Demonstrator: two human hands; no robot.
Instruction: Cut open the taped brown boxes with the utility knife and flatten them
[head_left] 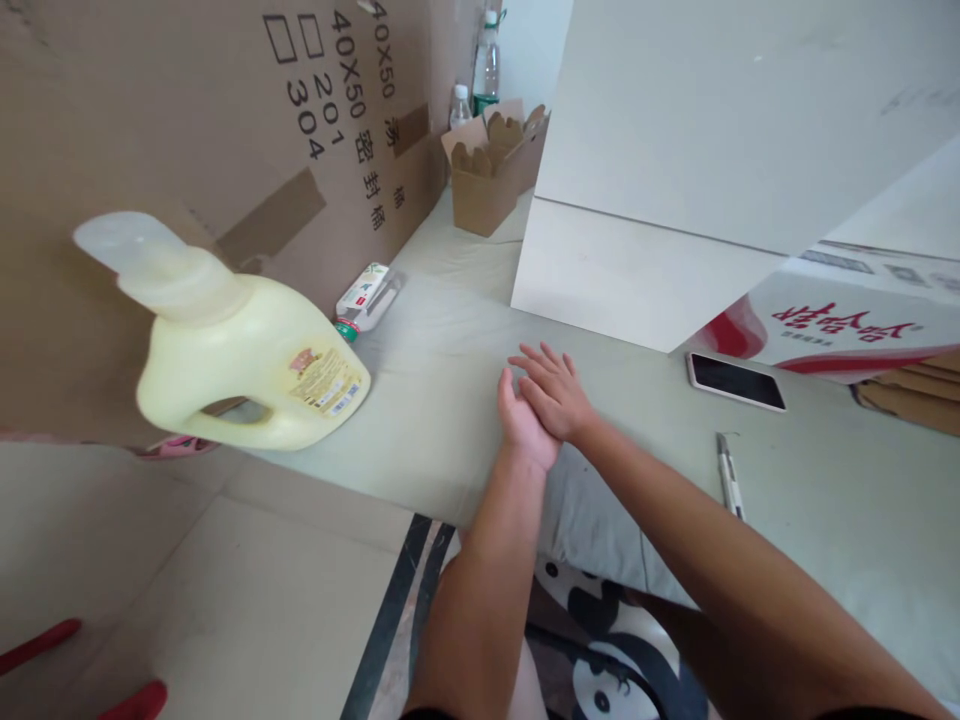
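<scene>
My two hands meet just above the pale green cloth-covered surface (442,400), near its front edge. My right hand (556,393) lies across my left with its fingers stretched out and slightly apart. Under it, my left hand (525,425) is palm up with the thumb extended; its other fingers are mostly covered. No object shows between them. To the left, nearest the hands, lies a clear plastic bottle (369,300) with a green cap. Beyond it leans a large pale yellow jug (255,345) with a translucent cap. A phone (735,382) and a pen (727,478) lie to the right.
A big brown carton (187,90) walls off the left. White boxes (622,270) stand ahead, with a red-printed carton (840,315) at right. Open kraft boxes (484,195) and upright bottles (487,65) sit at the back. Tiled floor (247,590) shows below left.
</scene>
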